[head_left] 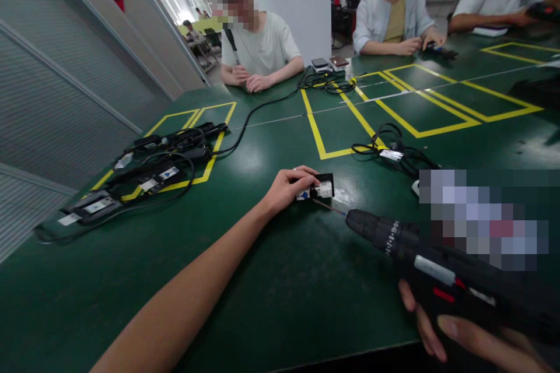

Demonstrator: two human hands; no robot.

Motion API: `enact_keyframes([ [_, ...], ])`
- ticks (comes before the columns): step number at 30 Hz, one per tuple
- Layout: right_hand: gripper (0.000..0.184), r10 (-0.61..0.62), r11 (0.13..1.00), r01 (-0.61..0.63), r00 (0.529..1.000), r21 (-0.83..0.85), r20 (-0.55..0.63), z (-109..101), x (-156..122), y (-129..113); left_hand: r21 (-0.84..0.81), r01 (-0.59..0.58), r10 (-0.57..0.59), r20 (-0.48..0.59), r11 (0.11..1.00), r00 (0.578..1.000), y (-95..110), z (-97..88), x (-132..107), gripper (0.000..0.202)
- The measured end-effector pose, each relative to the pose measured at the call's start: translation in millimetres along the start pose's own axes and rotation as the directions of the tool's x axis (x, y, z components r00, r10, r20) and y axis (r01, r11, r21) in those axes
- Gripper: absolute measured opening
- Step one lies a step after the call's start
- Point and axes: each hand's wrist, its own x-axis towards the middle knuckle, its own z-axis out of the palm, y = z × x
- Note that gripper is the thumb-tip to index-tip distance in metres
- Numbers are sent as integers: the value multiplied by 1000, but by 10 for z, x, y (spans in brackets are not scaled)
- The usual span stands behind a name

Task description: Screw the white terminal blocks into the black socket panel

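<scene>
My left hand (282,191) is closed on a small black-and-white block-shaped part (324,189) on the green table (245,291), its fingers over the top and far side. My right hand (464,335) is wrapped round a black cordless drill (420,250) at the lower right. From the chuck, a long thin bit (330,207) points left. Its tip is at the near edge of the part; whether it touches cannot be made out. The hand covers much of the part's left side.
Black devices with cables (175,151) lie on the left. A coiled black cable (396,148) sits beyond the drill, near a blurred-out object (481,215). Yellow tape (324,154) marks rectangles. Two phones (321,63) lie at the far edge, where several people (262,41) sit.
</scene>
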Motion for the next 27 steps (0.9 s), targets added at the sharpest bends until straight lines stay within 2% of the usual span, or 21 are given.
enact_keyframes([
  [5, 30, -31, 999, 30, 999, -17, -37, 48, 40, -101, 26, -12, 13, -29, 1000, 999, -7, 1, 1, 27],
  [19, 24, 13, 1000, -14, 997, -15, -82, 104, 33, -75, -12, -41, 41, -7, 999, 999, -32, -10, 3, 23],
  [24, 20, 42, 994, -36, 998, 107, -53, 91, 11, -18, -5, -37, 37, -7, 999, 999, -38, -10, 7, 24],
  [27, 20, 30, 992, -30, 1000, 119, -3, 65, 7, 31, 0, -36, 36, 4, 999, 999, -36, -7, 12, 25],
])
